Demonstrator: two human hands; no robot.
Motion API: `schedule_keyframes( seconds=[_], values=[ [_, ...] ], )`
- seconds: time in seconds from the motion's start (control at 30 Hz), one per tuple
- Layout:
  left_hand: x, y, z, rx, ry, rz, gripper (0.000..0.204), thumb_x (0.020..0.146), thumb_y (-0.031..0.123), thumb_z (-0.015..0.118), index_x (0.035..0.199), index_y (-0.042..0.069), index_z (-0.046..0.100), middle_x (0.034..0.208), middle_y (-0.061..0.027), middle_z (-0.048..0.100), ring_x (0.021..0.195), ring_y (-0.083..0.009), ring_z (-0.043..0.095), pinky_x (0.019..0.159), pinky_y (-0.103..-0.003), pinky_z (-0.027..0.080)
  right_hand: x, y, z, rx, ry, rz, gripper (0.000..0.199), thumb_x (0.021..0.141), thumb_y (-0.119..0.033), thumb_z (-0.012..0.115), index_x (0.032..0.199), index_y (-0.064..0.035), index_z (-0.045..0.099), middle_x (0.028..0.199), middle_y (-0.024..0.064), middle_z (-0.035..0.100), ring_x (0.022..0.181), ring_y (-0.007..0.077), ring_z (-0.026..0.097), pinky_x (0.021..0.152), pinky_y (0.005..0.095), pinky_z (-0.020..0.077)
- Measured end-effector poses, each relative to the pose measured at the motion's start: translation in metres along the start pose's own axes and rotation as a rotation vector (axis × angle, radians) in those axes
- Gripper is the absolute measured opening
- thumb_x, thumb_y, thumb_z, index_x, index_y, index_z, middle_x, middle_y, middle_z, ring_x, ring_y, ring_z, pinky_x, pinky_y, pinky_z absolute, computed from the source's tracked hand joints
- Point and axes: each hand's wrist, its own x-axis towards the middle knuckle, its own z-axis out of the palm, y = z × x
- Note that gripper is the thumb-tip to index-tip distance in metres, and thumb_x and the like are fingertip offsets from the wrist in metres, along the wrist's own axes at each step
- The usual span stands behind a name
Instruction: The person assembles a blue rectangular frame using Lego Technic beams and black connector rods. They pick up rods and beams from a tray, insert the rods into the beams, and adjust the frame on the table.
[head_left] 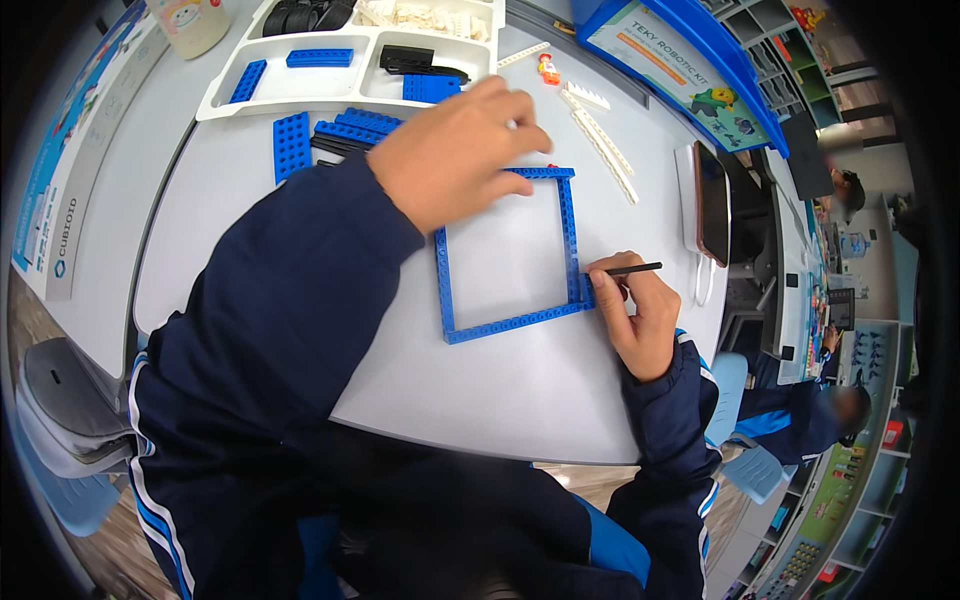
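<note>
Fingers (607, 283) of the right hand (640, 315) are pinched shut on a thin black rod (635, 268), its near end at the frame's (510, 250) right corner. The left hand (455, 150) rests on the frame's top left corner, fingers (515, 115) together and curled down over the beam; whether they grip it or only press on it is hard to tell from here. The frame, a square of blue beams, lies flat on the grey table (480, 390) between the two hands. Beyond the left hand lie loose blue plates (292, 143), a white sorting tray (300, 85) and white beams (600, 140). A phone (710, 200) lies to the right.

Risk, as I judge it: the rod pushed at an angle could pop the corner joint apart, and the left hand pressing on one corner alone might let the frame twist or slide.
</note>
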Motion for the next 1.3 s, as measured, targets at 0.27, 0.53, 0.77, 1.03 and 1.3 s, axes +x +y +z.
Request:
schedule_keyframes(
  seconds=[0.27, 0.53, 0.77, 1.03, 1.3],
  values=[
    [0.001, -0.005, -0.009, 0.047, -0.175, -0.049, 0.017, 0.086, 0.014, 0.078, 0.097, 0.002, 0.071, 0.095, -0.0073, 0.062, 0.097, -0.0264, 0.057, 0.084, -0.037, 0.052, -0.008, 0.015, -0.007, -0.017, 0.016, -0.059, 0.005, 0.094, 0.000, 0.067, 0.094, 0.0044, 0.064, 0.086, 0.0131, 0.069, 0.064, 0.0214, 0.066, 0.061, 0.0290, 0.0511],
    [0.002, -0.009, -0.010, 0.072, -0.185, -0.033, 0.015, 0.088, 0.012, 0.075, 0.098, 0.001, 0.072, 0.095, -0.0091, 0.064, 0.094, -0.0273, 0.060, 0.081, -0.038, 0.053, -0.010, 0.025, -0.003, -0.035, 0.066, -0.128, 0.011, 0.092, 0.001, 0.067, 0.084, 0.0027, 0.060, 0.084, 0.0118, 0.069, 0.059, 0.0239, 0.061, 0.057, 0.0314, 0.0490],
    [0.004, 0.004, -0.006, 0.066, -0.069, -0.025, 0.023, 0.088, 0.015, 0.077, 0.105, 0.002, 0.070, 0.098, -0.0103, 0.063, 0.096, -0.0293, 0.061, 0.083, -0.037, 0.053, -0.009, 0.021, -0.007, 0.015, 0.044, -0.087, 0.008, 0.095, -0.002, 0.065, 0.093, 0.0060, 0.067, 0.082, 0.0148, 0.069, 0.064, 0.0187, 0.064, 0.062, 0.0257, 0.0517],
    [-0.014, 0.073, 0.006, -0.223, -0.198, 0.123, 0.035, 0.082, 0.028, 0.082, 0.101, 0.003, 0.066, 0.096, -0.0111, 0.059, 0.091, -0.0303, 0.059, 0.080, -0.039, 0.051, -0.007, 0.016, -0.012, 0.078, 0.084, 0.007, 0.007, 0.094, -0.002, 0.070, 0.093, 0.0040, 0.067, 0.086, 0.0109, 0.072, 0.064, 0.0183, 0.069, 0.061, 0.0259, 0.0536],
    [-0.022, 0.071, 0.023, -0.202, -0.266, 0.107, 0.018, 0.086, 0.012, 0.075, 0.100, 0.004, 0.067, 0.094, -0.0078, 0.058, 0.091, -0.0268, 0.059, 0.079, -0.037, 0.053, -0.011, 0.016, -0.010, 0.070, 0.086, -0.005, 0.008, 0.098, -0.004, 0.064, 0.096, 0.0035, 0.066, 0.085, 0.0119, 0.070, 0.063, 0.0179, 0.067, 0.060, 0.0274, 0.0509]
  ],
)
